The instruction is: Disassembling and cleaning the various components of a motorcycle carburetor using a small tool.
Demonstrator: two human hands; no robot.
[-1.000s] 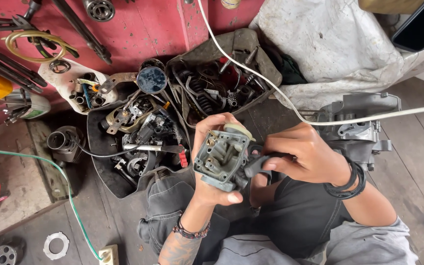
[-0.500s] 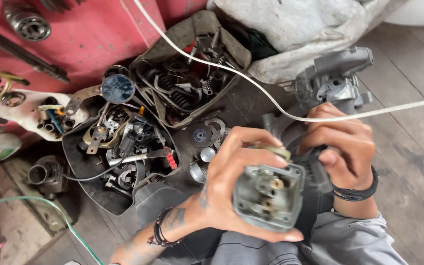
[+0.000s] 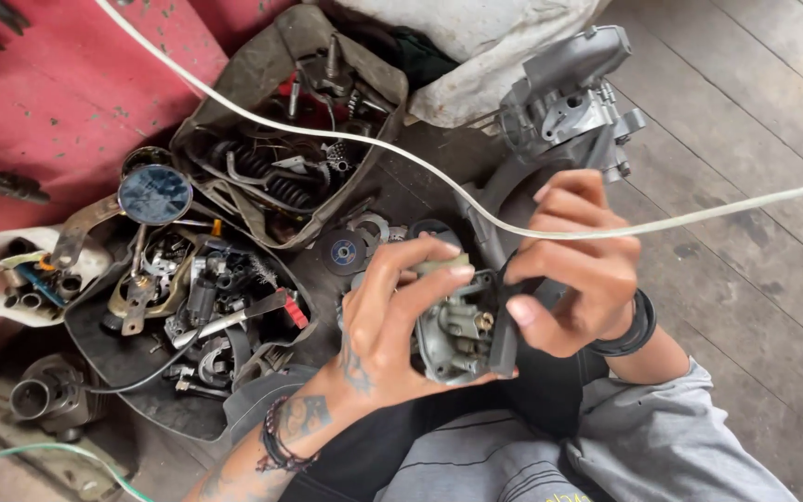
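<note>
1. Fingers of the left hand (image 3: 392, 321) are clamped round a small grey carburettor body (image 3: 453, 330), thumb on its near side and fingertips curled over its top edge, at centre frame above the lap.
2. Fingers of the right hand (image 3: 573, 265) are curled together on the right side of the same part, pinching a dark piece at its edge; what exactly they grip is hidden.
3. Change: half a second ago the part sat lower in frame with its round open face turned to the camera. It now sits higher, turned so brass fittings show. Judgement: the part is being rotated for inspection or for access to another face.
4. Just beyond the hands, a black tray (image 3: 95, 349) of mixed metal parts lies at left of frame, with a canvas bag (image 3: 234, 93) of springs and hardware above it.
5. A grey engine casting (image 3: 569, 93) rests on floorboards at upper right.
6. A white cable (image 3: 699, 218) crosses the frame over the right hand.
</note>
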